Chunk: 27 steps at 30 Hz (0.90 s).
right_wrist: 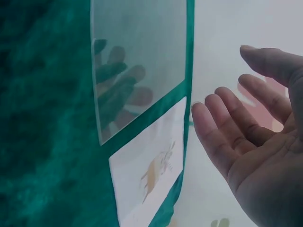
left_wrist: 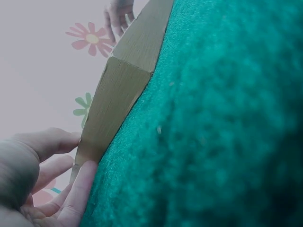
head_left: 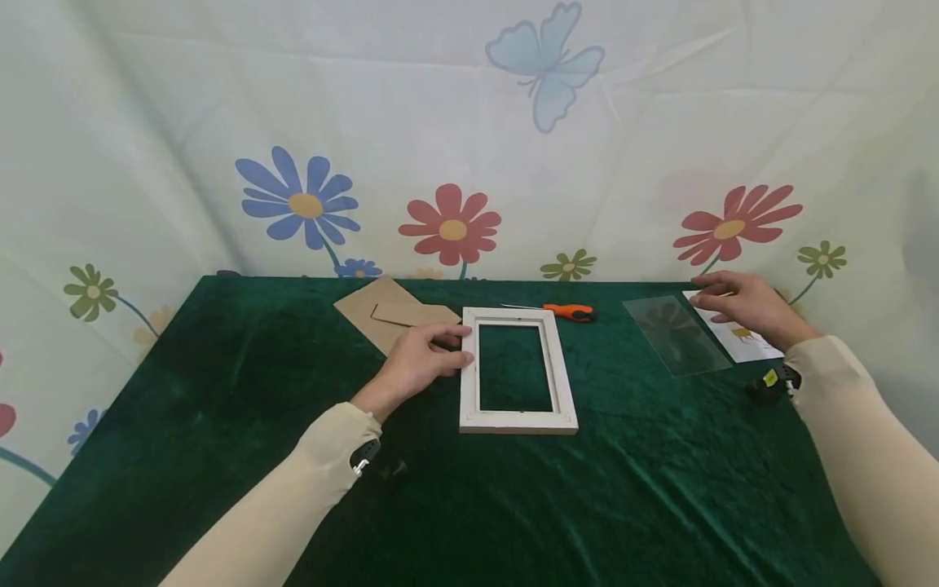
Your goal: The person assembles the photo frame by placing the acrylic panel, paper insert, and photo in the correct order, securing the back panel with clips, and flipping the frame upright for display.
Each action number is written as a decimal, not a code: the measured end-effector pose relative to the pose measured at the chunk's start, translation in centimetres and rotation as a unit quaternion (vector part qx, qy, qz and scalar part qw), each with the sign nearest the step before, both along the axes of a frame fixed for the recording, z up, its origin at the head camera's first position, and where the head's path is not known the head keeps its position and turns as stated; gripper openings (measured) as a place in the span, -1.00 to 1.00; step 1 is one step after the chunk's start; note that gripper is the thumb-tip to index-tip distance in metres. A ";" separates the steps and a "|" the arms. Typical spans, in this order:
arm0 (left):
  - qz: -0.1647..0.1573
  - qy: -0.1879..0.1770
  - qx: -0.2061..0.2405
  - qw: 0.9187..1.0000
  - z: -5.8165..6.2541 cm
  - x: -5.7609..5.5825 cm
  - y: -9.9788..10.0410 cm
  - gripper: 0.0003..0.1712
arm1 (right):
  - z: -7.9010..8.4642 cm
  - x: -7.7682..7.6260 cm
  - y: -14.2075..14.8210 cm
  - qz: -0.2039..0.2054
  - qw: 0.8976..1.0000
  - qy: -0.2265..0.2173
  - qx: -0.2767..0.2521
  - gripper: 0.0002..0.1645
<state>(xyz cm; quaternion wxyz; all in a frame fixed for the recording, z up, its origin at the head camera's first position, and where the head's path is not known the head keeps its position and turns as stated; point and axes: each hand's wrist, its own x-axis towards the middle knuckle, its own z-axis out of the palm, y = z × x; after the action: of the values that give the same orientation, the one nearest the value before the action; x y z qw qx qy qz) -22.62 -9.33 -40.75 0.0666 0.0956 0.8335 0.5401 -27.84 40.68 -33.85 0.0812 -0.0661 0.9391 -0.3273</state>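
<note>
A white picture frame [head_left: 519,421] lies flat on the green cloth, its middle open to the cloth below. My left hand [head_left: 420,359] is at its left side, with the thumb and fingers touching that edge. In the left wrist view, the fingertips rest against the plain wooden side [left_wrist: 113,99] of the frame. My right hand [head_left: 751,303] hovers over a white card [head_left: 744,346] with a small printed picture, fingers spread and holding nothing. Beside the card lies a clear sheet [right_wrist: 142,42], which reflects the fingers in the right wrist view.
Behind my left hand lies a brown backing board [head_left: 381,293] with a flap on it. A screwdriver [head_left: 568,311] with an orange handle lies just behind the frame. A white curtain [head_left: 411,98] printed with flowers hangs along the back edge of the table.
</note>
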 end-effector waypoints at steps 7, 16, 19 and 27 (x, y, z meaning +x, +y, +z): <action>-0.005 0.003 0.004 1.000 0.0 0.0 0.1 -0.44 | -0.8 0.0 1.1 -0.018 0.999 -0.005 0.028 -0.15; -0.004 0.005 0.004 1.000 -0.1 0.0 -0.1 -0.43 | -1.2 0.0 1.6 -0.020 0.999 -0.031 0.033 -0.11; -0.004 0.003 0.006 1.000 -0.1 0.1 -0.1 -0.44 | -1.4 -0.1 1.7 -0.014 0.999 -0.034 0.034 -0.12; -0.001 0.004 -0.003 1.000 0.0 0.1 0.0 -0.44 | -2.2 -0.1 1.9 0.009 0.998 -0.040 0.043 -0.23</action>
<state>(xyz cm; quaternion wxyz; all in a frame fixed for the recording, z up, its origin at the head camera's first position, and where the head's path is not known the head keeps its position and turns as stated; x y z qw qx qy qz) -22.54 -9.34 -40.73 0.0642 0.0985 0.8354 0.5369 -27.94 42.58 -36.06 0.1243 -0.0575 0.9477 -0.2881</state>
